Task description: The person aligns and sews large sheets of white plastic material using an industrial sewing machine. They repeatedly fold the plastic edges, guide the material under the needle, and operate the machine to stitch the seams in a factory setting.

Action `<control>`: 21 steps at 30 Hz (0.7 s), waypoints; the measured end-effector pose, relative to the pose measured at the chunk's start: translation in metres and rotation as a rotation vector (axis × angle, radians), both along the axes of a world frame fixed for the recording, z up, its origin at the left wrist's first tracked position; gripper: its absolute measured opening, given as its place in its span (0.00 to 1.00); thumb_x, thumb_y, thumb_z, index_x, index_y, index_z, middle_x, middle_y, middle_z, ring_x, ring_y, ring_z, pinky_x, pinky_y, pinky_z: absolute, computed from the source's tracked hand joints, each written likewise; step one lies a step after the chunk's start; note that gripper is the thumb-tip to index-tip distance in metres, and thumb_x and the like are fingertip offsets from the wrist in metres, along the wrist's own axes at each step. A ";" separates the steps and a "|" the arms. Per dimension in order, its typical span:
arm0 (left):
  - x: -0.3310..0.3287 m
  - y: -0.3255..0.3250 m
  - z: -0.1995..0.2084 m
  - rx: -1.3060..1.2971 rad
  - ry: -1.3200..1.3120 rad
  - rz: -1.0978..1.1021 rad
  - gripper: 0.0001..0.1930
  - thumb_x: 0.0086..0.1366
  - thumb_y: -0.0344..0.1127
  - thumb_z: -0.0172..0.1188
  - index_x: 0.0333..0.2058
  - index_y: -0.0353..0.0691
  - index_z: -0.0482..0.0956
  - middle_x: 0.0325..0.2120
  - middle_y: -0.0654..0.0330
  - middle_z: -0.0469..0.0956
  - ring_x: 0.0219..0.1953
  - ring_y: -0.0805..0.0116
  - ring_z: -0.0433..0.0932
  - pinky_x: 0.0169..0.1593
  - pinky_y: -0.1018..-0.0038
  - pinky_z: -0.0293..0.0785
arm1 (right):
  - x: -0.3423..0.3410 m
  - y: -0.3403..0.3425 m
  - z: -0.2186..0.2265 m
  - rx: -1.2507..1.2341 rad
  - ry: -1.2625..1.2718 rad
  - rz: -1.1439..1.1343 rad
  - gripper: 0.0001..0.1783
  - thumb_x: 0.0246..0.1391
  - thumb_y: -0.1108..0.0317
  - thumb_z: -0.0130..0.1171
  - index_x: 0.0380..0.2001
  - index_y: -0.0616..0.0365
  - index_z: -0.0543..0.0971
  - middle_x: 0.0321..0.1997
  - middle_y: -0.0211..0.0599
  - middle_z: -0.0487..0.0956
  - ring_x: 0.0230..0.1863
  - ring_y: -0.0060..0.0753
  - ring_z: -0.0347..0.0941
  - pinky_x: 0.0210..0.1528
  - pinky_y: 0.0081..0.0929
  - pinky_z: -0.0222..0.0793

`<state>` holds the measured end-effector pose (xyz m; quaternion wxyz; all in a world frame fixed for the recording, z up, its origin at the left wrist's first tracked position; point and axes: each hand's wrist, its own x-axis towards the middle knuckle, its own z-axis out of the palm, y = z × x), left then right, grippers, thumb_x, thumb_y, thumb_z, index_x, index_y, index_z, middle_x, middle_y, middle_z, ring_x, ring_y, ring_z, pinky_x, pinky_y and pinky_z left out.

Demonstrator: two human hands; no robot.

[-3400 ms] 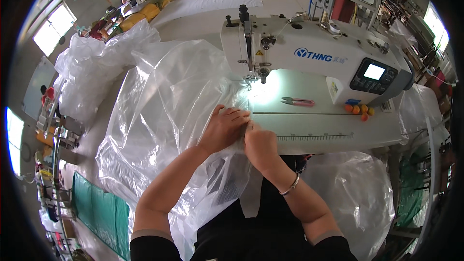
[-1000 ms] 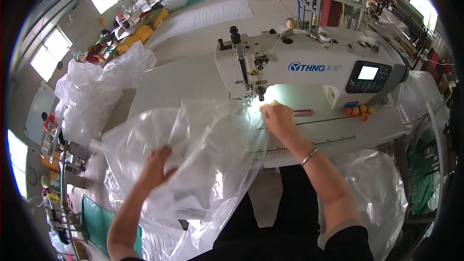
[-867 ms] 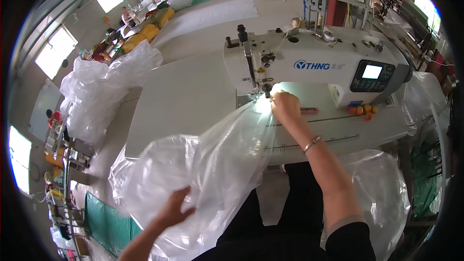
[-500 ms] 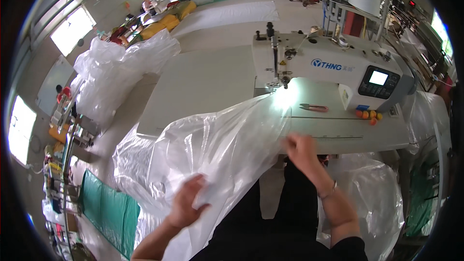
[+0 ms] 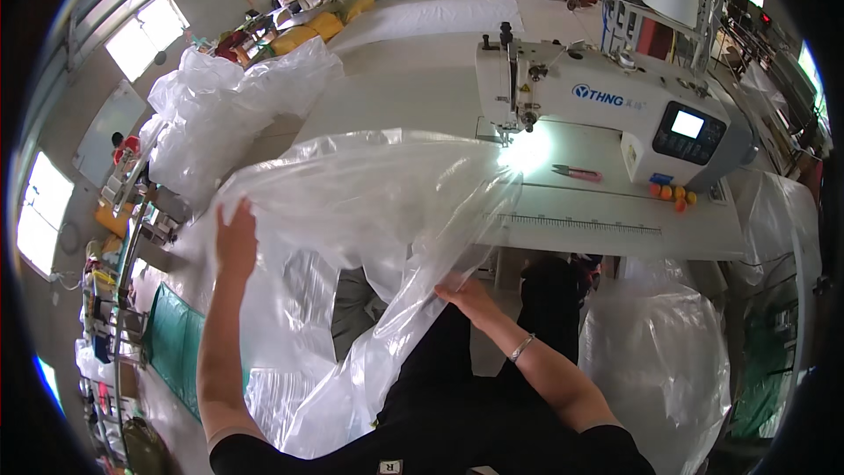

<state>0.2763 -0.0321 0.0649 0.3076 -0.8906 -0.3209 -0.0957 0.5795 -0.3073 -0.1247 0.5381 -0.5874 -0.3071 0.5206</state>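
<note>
From where I stand, the clear plastic sheet (image 5: 352, 189) runs from the presser foot of the sewing machine (image 5: 563, 79) leftward across the desk (image 5: 607, 244) and spills over its front edge. The left hand (image 5: 236, 242) is at the sheet's outer left edge, fingers pointing away from the body; whether they pinch, I can't tell. Low, off the desk's front edge, the right hand's (image 5: 470, 301) fingers pinch a near fold. Red-handled snips (image 5: 576, 173) lie right of the sheet, apart, leaving desk surface between.
</note>
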 end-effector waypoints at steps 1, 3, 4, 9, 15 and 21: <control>0.000 -0.002 0.011 0.303 0.072 -0.149 0.14 0.58 0.34 0.57 0.44 0.43 0.77 0.37 0.56 0.77 0.40 0.57 0.76 0.42 0.64 0.73 | -0.005 0.000 -0.009 -0.044 0.034 0.003 0.21 0.52 0.58 0.63 0.44 0.63 0.79 0.43 0.37 0.81 0.47 0.29 0.74 0.52 0.25 0.66; 0.039 -0.043 0.001 0.179 -0.240 -0.201 0.12 0.58 0.33 0.56 0.41 0.42 0.78 0.36 0.56 0.77 0.39 0.57 0.76 0.40 0.64 0.73 | -0.020 -0.012 -0.019 -0.035 0.112 -0.111 0.17 0.56 0.58 0.60 0.38 0.62 0.82 0.36 0.32 0.82 0.42 0.20 0.73 0.48 0.20 0.65; 0.031 -0.063 -0.031 -0.316 -0.344 -0.179 0.08 0.58 0.32 0.55 0.36 0.42 0.78 0.36 0.56 0.77 0.40 0.56 0.76 0.40 0.64 0.73 | -0.028 -0.019 -0.020 -0.032 0.135 -0.035 0.16 0.57 0.58 0.60 0.38 0.62 0.82 0.35 0.31 0.82 0.41 0.19 0.72 0.48 0.20 0.65; 0.034 -0.108 -0.189 -1.525 -0.730 0.127 0.18 0.66 0.42 0.56 0.47 0.33 0.76 0.42 0.47 0.78 0.46 0.56 0.77 0.50 0.69 0.71 | -0.054 -0.049 0.074 0.268 0.289 0.313 0.13 0.61 0.62 0.56 0.31 0.61 0.82 0.33 0.29 0.81 0.36 0.16 0.73 0.44 0.20 0.66; 0.082 -0.136 -0.311 -1.466 -0.651 0.218 0.34 0.58 0.45 0.66 0.55 0.27 0.64 0.51 0.50 0.70 0.49 0.66 0.72 0.52 0.70 0.69 | -0.005 -0.095 0.150 0.494 0.426 0.301 0.08 0.57 0.70 0.60 0.37 0.63 0.80 0.38 0.39 0.81 0.42 0.27 0.76 0.46 0.26 0.69; -0.014 -0.068 -0.268 -0.889 -0.524 0.315 0.12 0.56 0.36 0.63 0.39 0.41 0.79 0.34 0.58 0.80 0.34 0.62 0.78 0.41 0.70 0.73 | -0.006 -0.130 0.106 0.338 0.529 0.404 0.08 0.55 0.70 0.61 0.36 0.63 0.78 0.33 0.36 0.80 0.38 0.26 0.76 0.42 0.23 0.69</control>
